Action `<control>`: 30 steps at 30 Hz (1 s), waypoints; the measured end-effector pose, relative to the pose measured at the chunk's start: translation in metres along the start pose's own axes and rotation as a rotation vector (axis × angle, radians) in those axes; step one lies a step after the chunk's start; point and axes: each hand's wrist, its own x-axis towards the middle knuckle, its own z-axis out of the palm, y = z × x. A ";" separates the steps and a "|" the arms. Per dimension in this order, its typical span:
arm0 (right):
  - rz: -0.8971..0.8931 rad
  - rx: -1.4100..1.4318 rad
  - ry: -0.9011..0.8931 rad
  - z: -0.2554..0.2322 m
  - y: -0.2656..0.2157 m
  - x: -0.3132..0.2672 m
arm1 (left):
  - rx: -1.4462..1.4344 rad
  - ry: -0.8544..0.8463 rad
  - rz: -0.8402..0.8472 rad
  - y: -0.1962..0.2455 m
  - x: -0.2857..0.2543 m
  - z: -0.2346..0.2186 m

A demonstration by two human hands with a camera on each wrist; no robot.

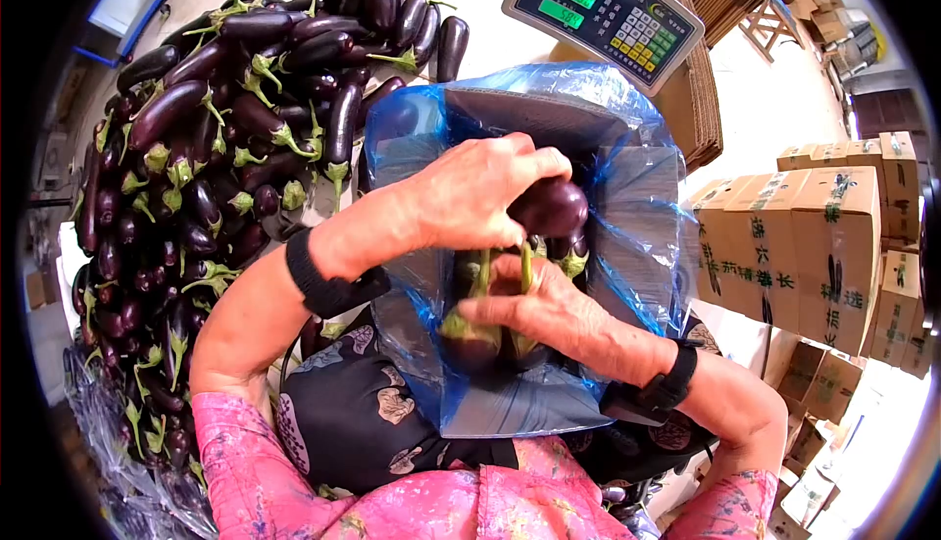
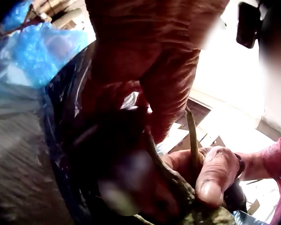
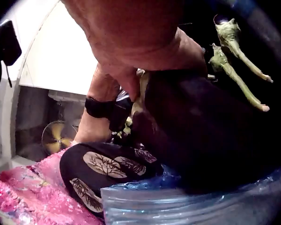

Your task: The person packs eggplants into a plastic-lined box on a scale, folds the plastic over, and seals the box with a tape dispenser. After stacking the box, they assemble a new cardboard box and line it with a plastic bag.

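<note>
A cardboard box lined with blue plastic film stands against the person's lap, with several eggplants in it. Over its middle, the left hand grips a dark purple eggplant, fingers and thumb around one end. Lower and nearer the body, the right hand holds an eggplant by its green cap end, the thumb on the cap in the left wrist view. A green stem sticks up between its fingers. More green caps show deeper in the box in the right wrist view.
A large heap of eggplants covers the left side. Behind the box stands a digital scale display beside stacked flat cardboard. Packed, printed cartons are stacked at the right. Clear plastic bags lie at lower left.
</note>
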 end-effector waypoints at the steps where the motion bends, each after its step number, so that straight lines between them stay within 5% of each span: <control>1: -0.026 0.097 -0.086 -0.001 0.008 -0.001 | 0.018 -0.001 -0.019 0.001 -0.002 -0.001; 6: -0.113 0.042 -0.016 0.008 0.023 -0.001 | 0.069 0.070 -0.214 -0.020 -0.013 0.008; 9: -0.045 0.062 -0.092 -0.005 0.025 0.001 | 0.100 -0.249 -0.282 -0.006 -0.008 0.005; 13: -0.022 0.006 -0.184 -0.024 0.001 -0.020 | 0.072 -0.435 -0.291 -0.021 0.020 0.005; 16: 0.027 0.058 -0.166 -0.031 0.001 -0.026 | -0.318 -0.602 -0.619 -0.037 0.035 -0.015; 20: 0.050 0.058 -0.170 -0.041 0.003 -0.025 | 0.282 -0.349 -0.399 0.001 0.024 -0.046; 24: 0.026 0.074 -0.200 -0.041 0.006 -0.022 | 0.123 0.040 0.045 0.027 -0.001 -0.056; 27: -0.032 -0.009 -0.219 -0.037 0.004 -0.022 | 0.129 0.290 0.209 0.027 -0.002 -0.040; 30: -0.033 0.004 -0.189 -0.038 0.012 -0.022 | 0.350 0.266 0.396 -0.009 -0.007 -0.007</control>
